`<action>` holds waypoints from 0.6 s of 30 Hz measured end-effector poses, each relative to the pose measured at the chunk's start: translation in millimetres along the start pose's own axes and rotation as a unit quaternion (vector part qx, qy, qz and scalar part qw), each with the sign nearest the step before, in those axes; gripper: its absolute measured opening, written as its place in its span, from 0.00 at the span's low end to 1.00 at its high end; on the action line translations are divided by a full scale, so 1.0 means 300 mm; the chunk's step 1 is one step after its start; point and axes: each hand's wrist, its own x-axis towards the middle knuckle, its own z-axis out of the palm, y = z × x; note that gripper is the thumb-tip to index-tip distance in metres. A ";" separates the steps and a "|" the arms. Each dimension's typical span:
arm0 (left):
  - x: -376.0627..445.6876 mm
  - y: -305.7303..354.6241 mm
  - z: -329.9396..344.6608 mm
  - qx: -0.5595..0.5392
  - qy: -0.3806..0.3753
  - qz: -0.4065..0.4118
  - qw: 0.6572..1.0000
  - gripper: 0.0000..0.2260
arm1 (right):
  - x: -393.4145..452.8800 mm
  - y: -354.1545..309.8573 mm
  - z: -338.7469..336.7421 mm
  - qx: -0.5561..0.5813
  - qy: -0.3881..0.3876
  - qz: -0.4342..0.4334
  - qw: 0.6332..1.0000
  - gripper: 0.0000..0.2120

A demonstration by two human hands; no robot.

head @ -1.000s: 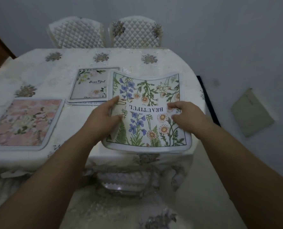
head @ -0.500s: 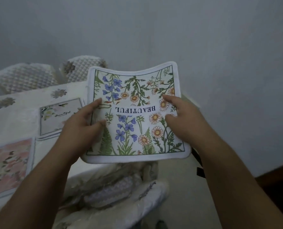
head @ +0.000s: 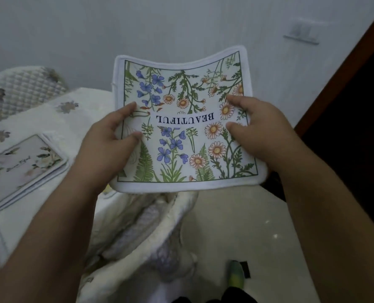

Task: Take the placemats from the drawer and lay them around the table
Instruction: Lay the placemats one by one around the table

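White-bordered floral cloth placemat (head: 181, 123) printed BEAUTIFUL now lifted off the cream-clothed counter (head: 50, 119), held in the air, left hand (head: 107, 145) and right hand (head: 260, 132) gripping its side edges, fingers (head: 236, 99) clamped on top, pale floral placemat (head: 22, 165) lying on counter at left.

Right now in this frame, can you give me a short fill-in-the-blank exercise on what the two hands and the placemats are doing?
1. The white-bordered wildflower placemat is held by ____ hands, the left hand and the right hand.
2. The word printed across its middle reads ____.
3. To the camera, that word appears ____.
4. The pale rectangular floral placemat lies on the ____, touched by no hand.

Missing words: both; BEAUTIFUL; upside down; table
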 end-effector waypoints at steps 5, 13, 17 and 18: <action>0.028 0.080 0.203 0.032 -0.047 0.009 0.998 0.25 | -0.020 0.162 -0.114 0.007 0.013 0.054 0.998 0.27; 0.080 0.218 0.520 0.066 -0.056 0.005 0.996 0.25 | 0.068 0.406 -0.301 0.017 0.019 0.070 0.997 0.24; 0.106 0.261 0.632 0.053 -0.024 -0.013 0.998 0.25 | 0.154 0.481 -0.381 0.015 -0.007 0.047 0.999 0.26; 0.109 0.265 0.651 0.051 -0.018 -0.016 0.998 0.25 | 0.176 0.492 -0.396 0.010 -0.015 0.040 0.999 0.27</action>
